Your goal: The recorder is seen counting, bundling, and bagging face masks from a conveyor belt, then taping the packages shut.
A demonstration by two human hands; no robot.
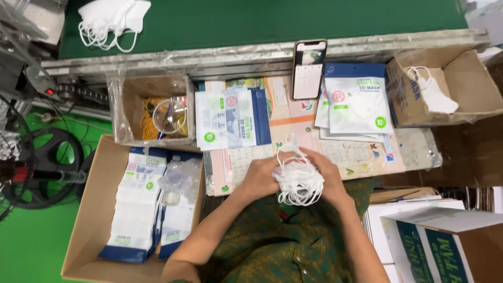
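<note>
A stack of white face masks point(298, 181) with loose ear loops sits between both hands, just above the near edge of the work table point(414, 149). My left hand point(260, 177) grips the stack's left side. My right hand point(326, 175) wraps its right side and top. Two piles of white-and-blue mask pouches lie flat beyond the hands: one pile point(230, 118) to the left, another point(356, 102) to the right. A phone point(308, 68) stands upright between them, its screen lit.
A cardboard box point(86, 225) at the lower left holds filled mask pouches point(139, 204). A small box point(157, 112) holds yellow rubber bands. Another open box point(461, 86) at the right holds a mask. Loose masks point(112, 21) lie on the green conveyor. Printed cartons point(445, 241) stand at lower right.
</note>
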